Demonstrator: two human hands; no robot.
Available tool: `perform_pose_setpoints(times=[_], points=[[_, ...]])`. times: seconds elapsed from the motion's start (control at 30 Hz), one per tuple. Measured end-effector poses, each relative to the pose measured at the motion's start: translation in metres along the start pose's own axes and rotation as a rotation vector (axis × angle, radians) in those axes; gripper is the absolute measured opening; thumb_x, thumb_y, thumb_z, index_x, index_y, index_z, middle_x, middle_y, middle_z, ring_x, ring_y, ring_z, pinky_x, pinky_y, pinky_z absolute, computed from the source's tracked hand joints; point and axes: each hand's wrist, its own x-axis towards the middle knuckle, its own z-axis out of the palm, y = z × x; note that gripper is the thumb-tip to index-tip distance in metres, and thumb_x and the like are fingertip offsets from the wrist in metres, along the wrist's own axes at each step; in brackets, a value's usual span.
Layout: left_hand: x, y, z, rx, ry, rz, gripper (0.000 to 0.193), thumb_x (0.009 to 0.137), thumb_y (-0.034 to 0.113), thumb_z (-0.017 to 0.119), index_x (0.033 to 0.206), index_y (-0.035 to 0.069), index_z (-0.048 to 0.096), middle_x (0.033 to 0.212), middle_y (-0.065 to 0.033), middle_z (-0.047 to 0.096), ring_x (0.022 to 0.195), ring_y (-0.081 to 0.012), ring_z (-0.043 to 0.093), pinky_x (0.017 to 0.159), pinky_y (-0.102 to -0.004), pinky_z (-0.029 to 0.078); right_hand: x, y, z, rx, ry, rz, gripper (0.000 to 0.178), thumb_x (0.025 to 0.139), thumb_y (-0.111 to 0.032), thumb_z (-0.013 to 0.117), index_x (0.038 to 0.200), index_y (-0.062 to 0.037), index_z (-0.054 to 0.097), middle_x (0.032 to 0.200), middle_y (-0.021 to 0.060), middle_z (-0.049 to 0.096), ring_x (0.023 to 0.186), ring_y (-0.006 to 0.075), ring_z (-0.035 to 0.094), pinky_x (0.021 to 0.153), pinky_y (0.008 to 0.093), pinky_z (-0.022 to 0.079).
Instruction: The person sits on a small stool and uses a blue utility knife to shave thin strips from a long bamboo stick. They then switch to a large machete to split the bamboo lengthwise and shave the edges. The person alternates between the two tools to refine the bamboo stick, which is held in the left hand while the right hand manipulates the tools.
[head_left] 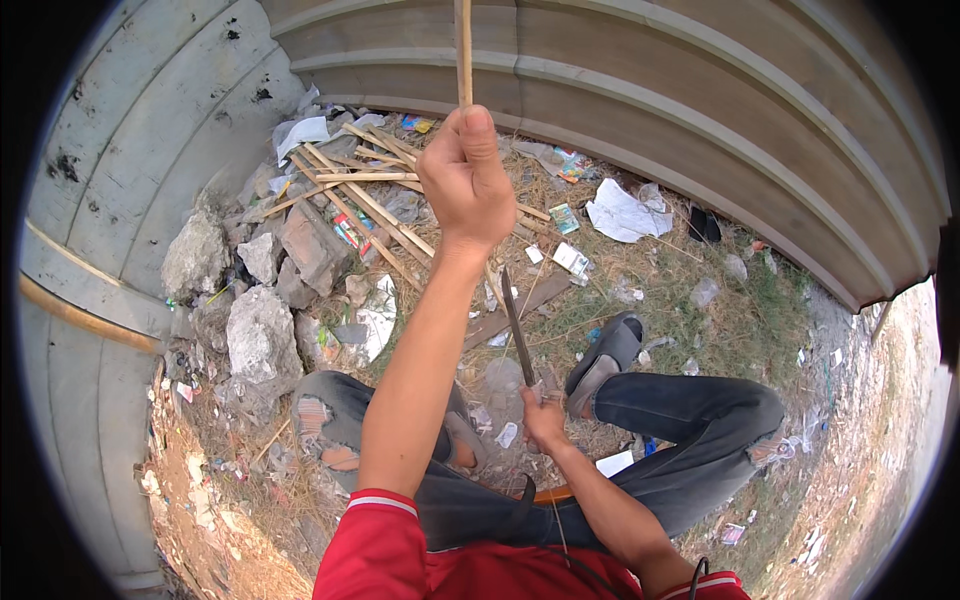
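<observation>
My left hand (468, 185), raised in front of me, is closed round a thin light-brown wooden stick (463, 55) that stands up past the top edge of the view. Low between my knees, my right hand (545, 420) is wrapped round the handle of a long, narrow dark-bladed knife (518, 325). The blade points up and away, below my left hand and apart from the stick. Beyond my left wrist lies a loose heap of similar sticks (365, 200). Fingers hide the knife's handle and the stick's lower end.
Grey rocks (262, 335) are piled at the left beside a pale metal sheet wall (130, 190). A brown corrugated metal wall (650, 90) closes the far side. Paper scraps (628, 210) and wrappers litter the dry grass. A dark shoe (605, 350) is on my right foot.
</observation>
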Motion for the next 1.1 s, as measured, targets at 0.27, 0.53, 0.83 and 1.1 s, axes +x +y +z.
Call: perform_pose_setpoints(times=[0.27, 0.53, 0.83, 1.1], points=[[0.007, -0.003, -0.013, -0.026, -0.059, -0.024, 0.064, 0.101, 0.067, 0.036, 0.069, 0.012, 0.032, 0.058, 0.0058, 0.025, 0.051, -0.0055, 0.018, 0.047, -0.0245, 0.017, -0.006, -0.137, -0.021, 0.578, -0.097, -0.040, 0.053, 0.097, -0.036, 0.065, 0.062, 0.0010, 0.050, 0.053, 0.0043, 0.051, 0.047, 0.0157, 0.048, 0.048, 0.0380, 0.040], [0.020, 0.006, -0.019, -0.140, -0.302, -0.157, 0.073, 0.091, 0.082, 0.034, 0.065, 0.014, 0.028, 0.056, 0.0072, 0.021, 0.049, -0.0047, 0.015, 0.044, -0.0242, 0.014, 0.000, -0.024, -0.024, 0.016, -0.191, 0.341, 0.049, 0.099, -0.042, 0.061, 0.064, -0.0089, 0.049, 0.051, 0.0006, 0.045, 0.039, 0.0137, 0.046, 0.037, 0.0324, 0.037], [0.026, 0.003, -0.029, -0.253, -0.485, -0.300, 0.075, 0.090, 0.084, 0.030, 0.062, 0.015, 0.027, 0.055, 0.0075, 0.020, 0.049, -0.0052, 0.013, 0.045, -0.0240, 0.012, -0.001, -0.110, -0.021, 0.512, -0.053, -0.308, 0.046, 0.103, -0.038, 0.056, 0.069, -0.0082, 0.046, 0.052, 0.0018, 0.043, 0.040, 0.0124, 0.043, 0.040, 0.0299, 0.038], [0.022, 0.002, -0.038, -0.317, -0.523, -0.328, 0.073, 0.092, 0.082, 0.030, 0.062, 0.015, 0.028, 0.055, 0.0075, 0.020, 0.048, -0.0055, 0.013, 0.044, -0.0237, 0.012, -0.017, -0.060, -0.025, 0.186, -0.215, 0.372, 0.045, 0.098, -0.037, 0.064, 0.067, -0.0071, 0.050, 0.053, 0.0015, 0.046, 0.041, 0.0143, 0.046, 0.039, 0.0324, 0.039]])
